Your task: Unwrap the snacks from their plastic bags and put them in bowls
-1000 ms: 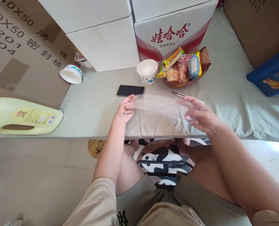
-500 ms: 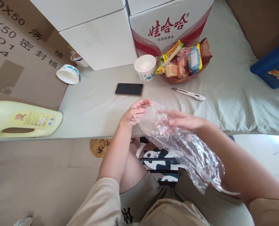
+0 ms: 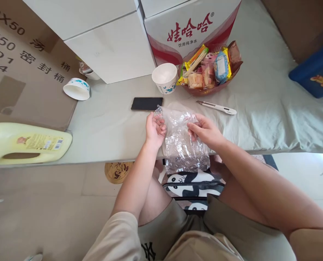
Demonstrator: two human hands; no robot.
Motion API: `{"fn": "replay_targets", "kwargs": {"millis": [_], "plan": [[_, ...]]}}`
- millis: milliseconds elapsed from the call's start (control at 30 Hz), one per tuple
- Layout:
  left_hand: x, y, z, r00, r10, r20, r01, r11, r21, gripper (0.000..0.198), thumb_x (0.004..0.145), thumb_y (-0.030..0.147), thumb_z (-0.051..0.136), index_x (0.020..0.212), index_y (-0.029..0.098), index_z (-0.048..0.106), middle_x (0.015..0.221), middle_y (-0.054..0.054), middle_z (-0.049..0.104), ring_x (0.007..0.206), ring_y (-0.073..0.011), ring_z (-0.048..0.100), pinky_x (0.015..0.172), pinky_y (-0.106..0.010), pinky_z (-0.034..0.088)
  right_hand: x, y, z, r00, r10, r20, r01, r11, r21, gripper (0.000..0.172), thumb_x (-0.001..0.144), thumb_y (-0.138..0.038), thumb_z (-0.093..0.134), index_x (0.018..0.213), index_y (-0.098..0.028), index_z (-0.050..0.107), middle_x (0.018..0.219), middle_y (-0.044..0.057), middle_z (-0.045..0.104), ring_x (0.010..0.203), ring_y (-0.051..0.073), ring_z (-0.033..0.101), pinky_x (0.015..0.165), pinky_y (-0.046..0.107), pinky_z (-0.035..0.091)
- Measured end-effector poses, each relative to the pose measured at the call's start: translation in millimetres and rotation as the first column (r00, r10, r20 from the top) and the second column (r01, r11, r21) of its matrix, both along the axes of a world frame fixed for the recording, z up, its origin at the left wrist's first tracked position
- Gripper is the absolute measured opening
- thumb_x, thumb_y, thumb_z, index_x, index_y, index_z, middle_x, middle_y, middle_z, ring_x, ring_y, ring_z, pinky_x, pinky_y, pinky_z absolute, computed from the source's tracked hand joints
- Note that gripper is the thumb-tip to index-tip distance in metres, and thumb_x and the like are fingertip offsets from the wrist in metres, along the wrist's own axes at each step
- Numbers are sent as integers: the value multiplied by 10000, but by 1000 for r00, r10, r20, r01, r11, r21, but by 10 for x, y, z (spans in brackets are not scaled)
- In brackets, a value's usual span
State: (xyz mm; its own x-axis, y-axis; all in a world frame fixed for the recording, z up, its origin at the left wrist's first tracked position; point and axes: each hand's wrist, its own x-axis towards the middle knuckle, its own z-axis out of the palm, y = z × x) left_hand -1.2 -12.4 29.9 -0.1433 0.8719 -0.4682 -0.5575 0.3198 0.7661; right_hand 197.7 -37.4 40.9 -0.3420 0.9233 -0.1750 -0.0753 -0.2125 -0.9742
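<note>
A clear, crinkled plastic bag (image 3: 184, 145) hangs between my hands at the front edge of the cloth-covered surface, its lower end above my lap. My left hand (image 3: 155, 129) has its fingers curled on the bag's upper left edge. On the other side, my right hand (image 3: 205, 131) pinches the bag between thumb and fingers, with some fingertips behind the film. Just beyond the bag lie a dark phone (image 3: 147, 103) and a white utility knife (image 3: 217, 107) with its blade end toward the left.
A paper bowl (image 3: 164, 78) stands beside a basket (image 3: 213, 89) of packaged snacks. Another paper bowl (image 3: 77, 89) lies tipped at the left, near a yellow jug (image 3: 49, 139) on its side. White boxes (image 3: 115, 50) and a brown carton (image 3: 22, 87) stand behind; a blue container (image 3: 314, 81) is right.
The bag has swung from trailing over my right forearm to hanging down between my hands. My right hand has closed on it, and my left hand has turned with its fingers curled.
</note>
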Motion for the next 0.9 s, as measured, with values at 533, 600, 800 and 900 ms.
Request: {"fn": "replay_targets", "kwargs": {"millis": [533, 600, 800, 900], "plan": [[23, -248, 126, 862, -294, -412, 393, 902, 177, 806, 761, 160, 765, 1473, 324, 424, 981, -28, 748, 693, -129, 709, 696, -257, 538, 53, 30, -94, 956, -264, 129, 249, 961, 123, 680, 858, -352, 659, 1460, -273, 352, 855, 16, 708, 659, 181, 655, 611, 355, 529], [6, -246, 110, 832, -301, -465, 432, 878, 205, 762, 732, 130, 767, 1420, 316, 495, 972, -19, 728, 711, -123, 700, 688, -244, 528, 80, 24, -107, 951, -272, 147, 241, 950, 201, 676, 862, -327, 640, 1478, -300, 364, 944, 33, 709, 738, 196, 684, 725, 396, 558], [-34, -204, -28, 672, -290, -681, 539, 823, 180, 549, 677, 148, 812, 1208, 215, 691, 868, -7, 683, 722, -118, 627, 737, -255, 498, 133, 16, -101, 955, -169, 243, 83, 941, 327, 560, 878, -350, 612, 1416, -272, 476, 975, 44, 713, 793, 200, 678, 788, 401, 540], [-43, -193, -48, 576, -210, -790, 538, 825, 172, 400, 712, 162, 789, 1107, 207, 743, 827, -14, 675, 738, -140, 612, 763, -278, 492, 161, 45, -153, 900, -139, 414, -42, 916, 400, 522, 810, -315, 662, 1323, -244, 593, 941, 47, 703, 787, 202, 646, 758, 380, 527]]}}
